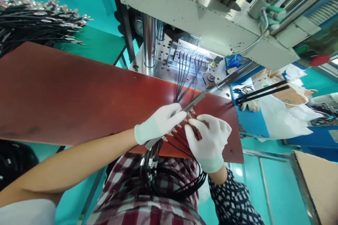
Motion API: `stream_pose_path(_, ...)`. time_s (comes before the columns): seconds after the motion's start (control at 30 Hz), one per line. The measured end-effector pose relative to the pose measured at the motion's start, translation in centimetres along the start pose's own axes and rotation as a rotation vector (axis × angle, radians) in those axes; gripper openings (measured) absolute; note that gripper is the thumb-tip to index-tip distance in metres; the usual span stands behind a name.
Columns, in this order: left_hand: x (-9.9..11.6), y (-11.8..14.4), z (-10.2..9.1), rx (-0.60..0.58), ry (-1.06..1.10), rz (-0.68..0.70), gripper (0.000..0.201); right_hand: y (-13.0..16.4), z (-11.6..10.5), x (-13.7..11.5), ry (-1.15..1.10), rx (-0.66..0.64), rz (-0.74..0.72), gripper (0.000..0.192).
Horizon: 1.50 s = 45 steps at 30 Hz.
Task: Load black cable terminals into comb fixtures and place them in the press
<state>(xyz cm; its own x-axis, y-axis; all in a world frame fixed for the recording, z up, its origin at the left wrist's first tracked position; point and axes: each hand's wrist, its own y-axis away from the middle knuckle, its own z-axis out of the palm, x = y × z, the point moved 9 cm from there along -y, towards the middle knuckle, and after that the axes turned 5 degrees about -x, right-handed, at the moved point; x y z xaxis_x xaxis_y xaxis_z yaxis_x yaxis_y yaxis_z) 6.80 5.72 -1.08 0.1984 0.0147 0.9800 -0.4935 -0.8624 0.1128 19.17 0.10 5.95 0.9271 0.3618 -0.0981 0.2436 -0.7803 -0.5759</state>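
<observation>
My left hand [165,120], in a white glove, grips a long grey metal bar [195,102] that slants up to the right above the brown board. Small metal cable ends [174,129] line the bar's near edge. My right hand [210,135], also gloved, is closed with its fingertips at the upper end of this row, pinching a black cable; the exact contact is partly hidden. The black cables [190,188] loop down over my lap. Other thin black cables [183,75] run from under the bar to a metal mould [173,59] in the press.
A brown board [79,95] spans in front of me. The press's white beam [185,10] and steel columns [149,42] stand beyond it. A heap of black cables [34,21] lies far left. At right are two black rods [264,91], a glove [250,105] and white bags [285,119].
</observation>
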Motion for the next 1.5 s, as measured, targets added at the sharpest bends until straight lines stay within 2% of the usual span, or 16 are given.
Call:
stream_pose_path(0.23,0.1,-0.3,0.0,0.001,-0.111,0.040,0.039,-1.1,0.6,-1.2,-0.014,0.045,-0.060,0.007)
stream_pose_path(0.47,-0.4,-0.3,0.4,-0.016,-0.067,0.012,0.040,-0.9,-0.2,1.0,-0.049,0.006,0.024,0.006)
stream_pose_path(0.77,-0.2,-0.3,0.3,-0.013,-0.101,0.035,0.039,-1.6,0.5,0.3,-0.013,0.040,-0.041,0.006)
stream_pose_path(1.0,0.2,-0.1,0.3,-0.011,-0.077,0.026,0.039,-1.9,0.2,2.4,-0.053,-0.004,0.051,0.004)
stream_pose_path(1.27,0.1,-0.1,0.4,-0.008,-0.097,0.021,0.039,-2.8,1.2,2.0,-0.104,-0.052,0.037,0.007)
stream_pose_path(1.4,-0.1,-0.2,0.5,-0.027,-0.119,0.030,0.038,-3.0,2.0,4.8,-0.344,-0.157,0.099,0.003)
stream_pose_path(1.5,-0.1,-0.3,0.8,-0.041,-0.145,0.038,0.038,-3.7,3.8,8.1,-0.608,-0.267,0.221,0.014)
